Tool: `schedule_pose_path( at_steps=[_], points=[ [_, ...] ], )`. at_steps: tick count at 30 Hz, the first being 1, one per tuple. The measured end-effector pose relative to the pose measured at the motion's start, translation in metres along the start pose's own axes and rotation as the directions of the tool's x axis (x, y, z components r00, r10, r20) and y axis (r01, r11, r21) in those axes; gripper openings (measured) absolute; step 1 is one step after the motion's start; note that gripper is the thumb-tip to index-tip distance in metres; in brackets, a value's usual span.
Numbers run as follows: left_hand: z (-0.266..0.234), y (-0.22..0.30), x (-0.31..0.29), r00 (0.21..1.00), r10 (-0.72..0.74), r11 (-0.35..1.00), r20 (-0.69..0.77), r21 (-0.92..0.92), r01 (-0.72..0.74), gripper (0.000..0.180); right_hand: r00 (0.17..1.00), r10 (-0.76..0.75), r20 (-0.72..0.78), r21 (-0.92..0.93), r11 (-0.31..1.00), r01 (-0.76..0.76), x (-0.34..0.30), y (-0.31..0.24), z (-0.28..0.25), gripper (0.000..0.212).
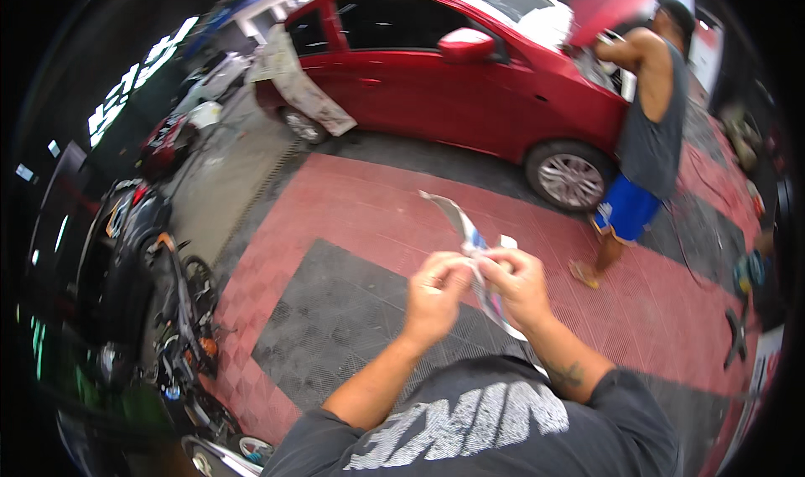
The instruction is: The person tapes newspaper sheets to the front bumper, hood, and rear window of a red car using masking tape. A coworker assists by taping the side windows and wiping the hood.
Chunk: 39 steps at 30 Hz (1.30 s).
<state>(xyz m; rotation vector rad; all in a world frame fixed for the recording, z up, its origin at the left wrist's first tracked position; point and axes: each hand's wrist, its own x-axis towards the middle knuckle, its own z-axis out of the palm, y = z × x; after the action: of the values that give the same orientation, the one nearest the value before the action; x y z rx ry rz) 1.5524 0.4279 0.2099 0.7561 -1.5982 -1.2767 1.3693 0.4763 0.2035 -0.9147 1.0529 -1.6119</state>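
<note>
In front of my chest, both hands pinch a thin, curling white strip [457, 217] with blue and purple patches. It looks like printed paper, though I cannot be sure of the material. My left hand [434, 303] is closed at the strip's middle, thumb against fingers. Right beside it, my right hand [518, 288] is closed on the same strip, the thumbs almost meeting. One end sticks up and away from me; the other curls down below the right hand. A small white piece [507, 241] shows just above the right fingers; its kind is unclear.
Ahead stands a red car [470, 91] with its hood [616, 7] raised and a sheet [306, 87] hanging at its rear side. A person [658, 108] leans into the engine bay. Motorcycles [180, 301] line the left. A hose [683, 242] crosses the tiled floor [335, 309] at right.
</note>
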Motion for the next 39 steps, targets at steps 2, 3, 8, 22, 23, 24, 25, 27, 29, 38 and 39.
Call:
schedule_pose_path(
  at_steps=[2,3,8,22,23,24,25,27,29,38,39],
  points=[
    [0.005,0.005,0.001,1.0,0.024,0.999,-0.014,-0.033,-0.025,0.017,1.0,-0.025,-0.007,0.04,0.999,0.025,0.001,0.003,0.003,0.02],
    [0.004,0.01,0.003,0.999,0.039,0.999,0.009,0.006,-0.039,0.017,0.999,-0.032,-0.02,0.072,0.997,0.033,0.001,0.004,0.004,0.019],
    [0.0,0.016,0.002,0.999,-0.043,0.997,-0.015,-0.066,0.042,0.023,0.999,-0.018,0.036,0.173,0.985,0.012,0.004,0.001,0.009,0.016],
    [-0.023,0.007,-0.018,0.994,0.095,0.995,-0.057,0.03,-0.094,0.021,0.951,-0.215,0.221,-0.087,0.967,0.239,-0.016,0.004,0.038,0.047],
    [-0.028,0.014,-0.024,0.999,0.024,0.999,-0.045,0.025,-0.023,0.023,0.952,-0.192,0.239,-0.058,0.976,0.211,-0.02,0.009,0.041,0.053],
    [-0.034,0.01,-0.033,0.998,0.019,1.0,-0.068,0.007,-0.018,0.023,0.955,-0.165,0.246,-0.012,0.985,0.174,-0.021,0.021,0.042,0.057],
    [-0.04,0.004,-0.041,0.997,0.011,1.0,-0.081,-0.006,-0.012,0.023,0.957,-0.14,0.255,0.007,0.99,0.143,-0.026,0.026,0.051,0.051],
    [-0.058,0.0,-0.061,0.993,0.035,0.999,-0.11,0.035,-0.031,0.024,0.954,-0.074,0.291,-0.009,0.997,0.08,-0.031,0.039,0.058,0.039],
    [-0.071,-0.009,-0.077,0.988,0.006,0.999,-0.154,-0.049,-0.014,0.023,0.94,-0.088,0.33,-0.121,0.984,0.135,-0.035,0.043,0.076,0.03],
    [-0.202,-0.071,-0.158,0.326,-0.468,0.839,-0.821,-0.529,-0.128,0.016,0.966,0.076,0.248,0.093,0.99,-0.101,0.001,0.084,0.162,0.015],
    [-0.233,-0.076,-0.17,0.21,-0.426,0.867,-0.88,-0.463,-0.182,0.011,0.966,0.025,0.256,0.115,0.992,-0.056,0.013,0.092,0.163,0.016]
  ],
)
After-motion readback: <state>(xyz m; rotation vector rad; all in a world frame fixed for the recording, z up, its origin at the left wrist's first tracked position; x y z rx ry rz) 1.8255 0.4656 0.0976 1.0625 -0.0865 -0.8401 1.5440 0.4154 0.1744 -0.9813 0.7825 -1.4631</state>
